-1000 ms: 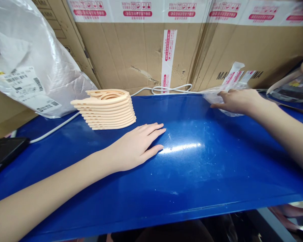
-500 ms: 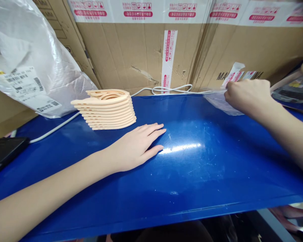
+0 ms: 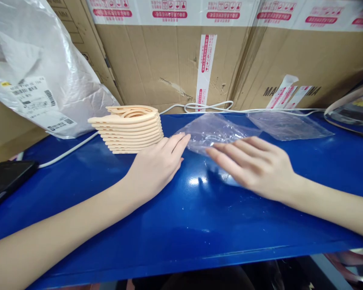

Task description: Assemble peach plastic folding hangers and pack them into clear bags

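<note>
A clear plastic bag (image 3: 210, 129) lies on the blue table (image 3: 199, 225) in the middle. My right hand (image 3: 254, 167) rests flat on its near part, fingers stretched out toward the left. My left hand (image 3: 155, 165) lies flat on the table, its fingertips touching the bag's left edge. Just behind my left hand stands a stack of several peach-coloured curved plastic pieces (image 3: 128, 128). More clear bags (image 3: 287, 125) lie at the back right.
Cardboard boxes (image 3: 175, 56) wall off the back. A grey mailing bag with labels (image 3: 33, 72) leans at the left. A white cable (image 3: 205, 107) runs along the back edge. A black phone (image 3: 6, 179) lies at the far left, a glass-like item (image 3: 353, 108) at the far right.
My right hand pulled one clear bag from the pile at the back right to the table's middle and laid it flat. My left hand slid forward to the bag's edge.
</note>
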Tool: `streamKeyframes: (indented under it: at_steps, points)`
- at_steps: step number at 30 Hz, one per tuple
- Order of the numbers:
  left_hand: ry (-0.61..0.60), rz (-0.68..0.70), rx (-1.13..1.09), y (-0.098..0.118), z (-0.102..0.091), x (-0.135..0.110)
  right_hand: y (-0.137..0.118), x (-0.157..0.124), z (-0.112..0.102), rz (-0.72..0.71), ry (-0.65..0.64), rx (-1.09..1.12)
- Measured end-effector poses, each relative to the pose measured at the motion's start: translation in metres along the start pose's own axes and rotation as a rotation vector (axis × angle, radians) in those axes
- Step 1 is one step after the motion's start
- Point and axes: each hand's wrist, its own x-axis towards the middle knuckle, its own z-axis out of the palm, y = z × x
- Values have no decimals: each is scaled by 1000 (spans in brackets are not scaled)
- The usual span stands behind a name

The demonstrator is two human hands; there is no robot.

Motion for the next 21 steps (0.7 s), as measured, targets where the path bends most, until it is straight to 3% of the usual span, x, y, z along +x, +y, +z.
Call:
streamKeyframes:
  at_steps: [3, 6, 13, 21]
  points:
    - [-112, -22, 116, -2, -2, 1, -9, -1, 1, -109, 90, 108]
    - [-212, -14, 170, -2, -5, 3, -9, -3, 6, -128, 124, 209]
    - [-419, -83, 112, 2, -10, 9, -8, -5, 7, -200, 202, 292]
    - [-365, -35, 53, -1, -6, 9, -13, -14, 8, -301, 329, 275]
